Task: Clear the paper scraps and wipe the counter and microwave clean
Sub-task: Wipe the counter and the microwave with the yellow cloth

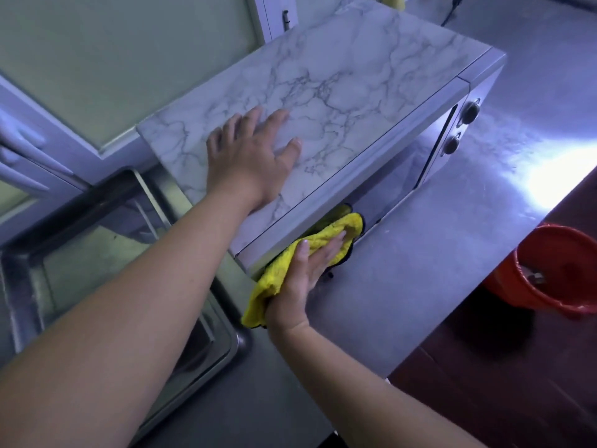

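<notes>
On the far left is the sink [97, 273]. It is a deep metal box shape with round corners, and it looks dull and gray. Behind it is a cupboard door [113, 59] with a smooth, pale panel and a raised frame.

Next comes my left hand [250, 156]. It lies flat on top of the microwave [355, 76], with my fingers straight and spread apart, holding nothing. The top of the microwave is a big flat rectangle. It is white with thin gray lines, like marble, and looks smooth.

Below the front edge is the yellow cloth [281, 270]. It is soft, fuzzy and bunched up, with a dark edge. My right hand [310, 273] presses it against the front of the microwave near the bottom left corner. My fingers lie straight on the cloth and my thumb points up along it. One end of the cloth hangs out under my wrist.

The microwave door [403, 176] is shiny like a mirror. On its right side are two round gray knobs [470, 111], one above the other.

The microwave sits on the counter [452, 253], which is flat gray metal. It is shiny, with a bright white glare at the right.

Past the counter's edge, down on the dark floor, is a round red bucket [555, 253] of smooth plastic.
</notes>
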A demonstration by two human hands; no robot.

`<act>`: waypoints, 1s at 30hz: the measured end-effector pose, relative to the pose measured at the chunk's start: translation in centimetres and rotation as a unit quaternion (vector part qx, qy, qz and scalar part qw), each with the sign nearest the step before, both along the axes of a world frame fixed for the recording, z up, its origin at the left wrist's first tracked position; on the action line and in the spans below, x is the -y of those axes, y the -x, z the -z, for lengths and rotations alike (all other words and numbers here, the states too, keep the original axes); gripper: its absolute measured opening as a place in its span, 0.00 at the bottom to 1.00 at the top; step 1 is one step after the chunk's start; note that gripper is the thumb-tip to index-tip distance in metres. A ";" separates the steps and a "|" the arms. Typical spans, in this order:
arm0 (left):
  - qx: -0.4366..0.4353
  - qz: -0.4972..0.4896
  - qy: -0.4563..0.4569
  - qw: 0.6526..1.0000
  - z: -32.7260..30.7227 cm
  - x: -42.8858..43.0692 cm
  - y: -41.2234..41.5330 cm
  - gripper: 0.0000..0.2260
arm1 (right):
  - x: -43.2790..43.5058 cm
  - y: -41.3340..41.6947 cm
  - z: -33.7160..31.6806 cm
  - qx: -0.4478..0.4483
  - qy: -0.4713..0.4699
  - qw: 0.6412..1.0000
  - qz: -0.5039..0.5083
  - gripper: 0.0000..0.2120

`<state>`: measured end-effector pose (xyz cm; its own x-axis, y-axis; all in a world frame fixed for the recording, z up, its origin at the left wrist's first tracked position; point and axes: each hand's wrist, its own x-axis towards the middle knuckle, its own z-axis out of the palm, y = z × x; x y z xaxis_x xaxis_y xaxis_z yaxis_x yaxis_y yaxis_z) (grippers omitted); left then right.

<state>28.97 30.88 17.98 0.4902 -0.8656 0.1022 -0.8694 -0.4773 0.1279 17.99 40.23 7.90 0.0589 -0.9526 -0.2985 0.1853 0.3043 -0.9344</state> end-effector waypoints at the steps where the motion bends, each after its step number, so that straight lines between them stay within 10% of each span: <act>1: -0.002 0.001 0.000 1.000 0.0 0.0 0.0 0.26 | -1.4 -0.1 -0.4 -0.008 -0.002 1.000 -0.024 0.34; 10: -0.014 0.002 -0.002 1.000 -0.1 0.0 -0.1 0.27 | -8.0 -1.5 1.1 -0.103 0.107 0.987 -0.054 0.52; 21: -0.012 0.000 -0.005 1.000 -0.2 0.3 -0.3 0.28 | -6.1 1.8 2.2 0.031 -0.204 0.974 -0.089 0.42; 25: -0.011 0.000 -0.011 1.000 -0.4 0.1 -0.3 0.28 | -4.6 7.8 1.7 0.136 -0.354 0.921 -0.087 0.21; 30: -0.008 0.003 -0.006 1.000 -0.4 0.1 -0.2 0.28 | -0.9 15.5 0.9 0.168 -0.307 0.934 -0.072 0.14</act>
